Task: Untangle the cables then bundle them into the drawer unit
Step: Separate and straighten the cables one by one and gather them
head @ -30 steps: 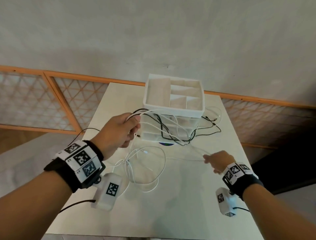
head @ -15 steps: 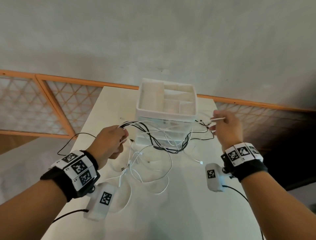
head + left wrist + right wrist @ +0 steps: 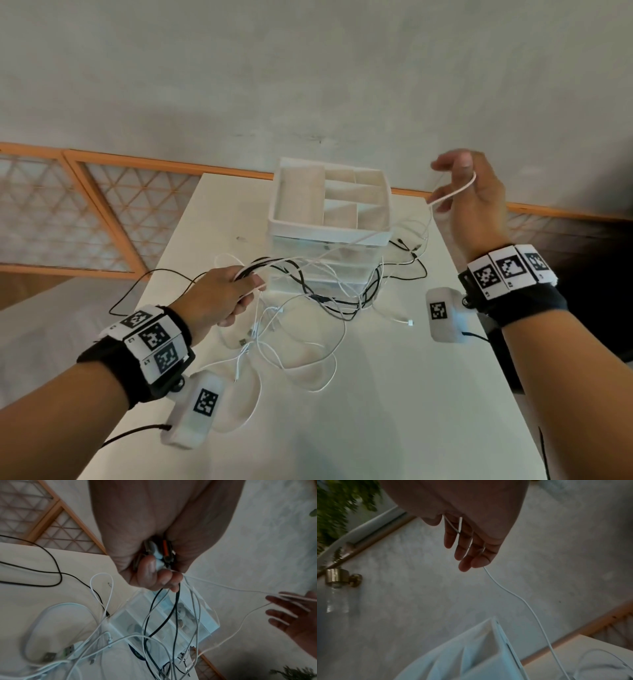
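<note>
A white drawer unit point(image 3: 325, 233) with an open divided top tray stands at the back of the white table point(image 3: 359, 428). My left hand point(image 3: 222, 294) grips a bunch of black and white cables point(image 3: 171, 615) in front of the unit, plugs showing inside the fist point(image 3: 154, 574). From it the tangle point(image 3: 301, 329) hangs to the table in loose loops. My right hand point(image 3: 472, 198) is raised right of the unit's top. A single white cable point(image 3: 452, 192) runs between its loosely spread fingers point(image 3: 467, 545) and stretches back down to the bunch.
A black cable point(image 3: 137, 284) trails off the table's left edge. More black cable ends point(image 3: 411, 260) lie right of the unit. An orange-framed lattice screen point(image 3: 51, 212) stands behind on the left, and a grey wall rises behind the table. A brass wall lamp point(image 3: 339, 577) shows in the right wrist view.
My right hand went from low on the table up and to the right, past the unit's side, drawing one white cable with it. The left hand stays gripping the bunch.
</note>
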